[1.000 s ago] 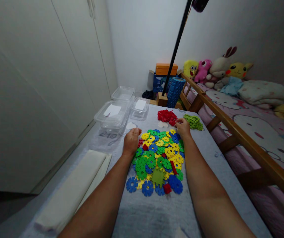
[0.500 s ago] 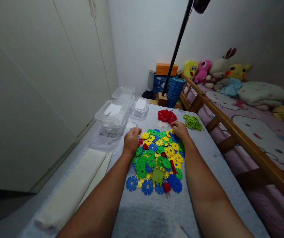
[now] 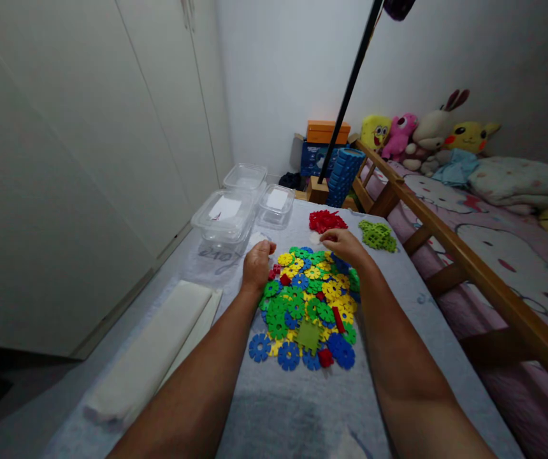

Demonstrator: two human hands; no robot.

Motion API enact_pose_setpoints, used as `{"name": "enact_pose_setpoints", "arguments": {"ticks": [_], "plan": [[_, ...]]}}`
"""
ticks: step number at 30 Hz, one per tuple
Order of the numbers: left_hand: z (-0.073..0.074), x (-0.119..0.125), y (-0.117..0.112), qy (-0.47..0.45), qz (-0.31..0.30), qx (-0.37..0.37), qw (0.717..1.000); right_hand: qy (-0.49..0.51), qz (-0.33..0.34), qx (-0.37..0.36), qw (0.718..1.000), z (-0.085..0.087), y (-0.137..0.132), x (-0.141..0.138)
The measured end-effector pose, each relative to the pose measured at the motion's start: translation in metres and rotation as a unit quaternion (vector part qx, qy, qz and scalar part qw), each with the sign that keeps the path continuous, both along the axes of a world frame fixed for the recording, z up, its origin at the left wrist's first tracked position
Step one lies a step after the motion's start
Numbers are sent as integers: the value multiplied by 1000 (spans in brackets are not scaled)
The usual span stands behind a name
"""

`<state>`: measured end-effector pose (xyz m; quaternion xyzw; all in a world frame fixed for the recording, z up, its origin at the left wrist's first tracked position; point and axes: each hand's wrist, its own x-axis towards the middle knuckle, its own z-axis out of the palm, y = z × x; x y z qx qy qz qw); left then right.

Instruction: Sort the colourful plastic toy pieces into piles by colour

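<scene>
My left hand [image 3: 257,265] is closed at the upper left edge of a pile of plastic snowflake discs [image 3: 297,296] in green, yellow and blue. Whatever it may hold is hidden by the curled fingers. My right hand [image 3: 343,246] reaches over the pile's far right side. Its fingertips come together beside a few small white pieces [image 3: 315,238]; what they pinch, if anything, is too small to make out. Behind that hand lies a heap of red pieces [image 3: 326,220], with a light green heap [image 3: 378,236] to its right. On the pile rests an olive-green square piece [image 3: 308,336].
Clear plastic boxes stand at the back left, including a large lidded box [image 3: 223,217] and a smaller box [image 3: 276,204]. Folded white cloth [image 3: 159,350] lies along the left. A wooden bed rail [image 3: 427,223] borders the right side. A black pole [image 3: 350,89] rises at the far end.
My right hand has moved left, from the right of the white pieces to beside them. My left hand stays at the pile's edge. The camera view has shifted slightly.
</scene>
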<state>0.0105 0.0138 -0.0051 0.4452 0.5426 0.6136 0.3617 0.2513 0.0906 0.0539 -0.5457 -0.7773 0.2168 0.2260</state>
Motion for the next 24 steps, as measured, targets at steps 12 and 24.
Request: {"name": "enact_pose_setpoints", "arguments": {"ticks": [12, 24], "plan": [[2, -2, 2, -18, -1, -9, 1000, -245, 278, -32, 928, 23, -62, -94], [3, -2, 1, -49, 16, -7, 999, -3, 74, -35, 997, 14, -20, -31]]}}
